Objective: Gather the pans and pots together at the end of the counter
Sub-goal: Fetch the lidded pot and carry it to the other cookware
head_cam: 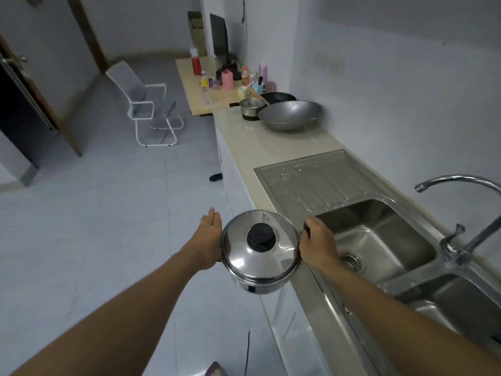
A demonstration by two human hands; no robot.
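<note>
A shiny steel pot with a domed lid and black knob hangs in the air over the counter's front edge, beside the sink. My left hand presses flat against its left side; my right hand grips its black right handle. At the far end of the beige counter sit a large grey wok, a small steel pot with a glass lid, and a black pan behind them with a wooden handle.
A steel double sink with drainboard and a tap lies to my right. Beyond the counter stands a wooden table crowded with bottles and cups. A white chair stands on the tiled floor at left.
</note>
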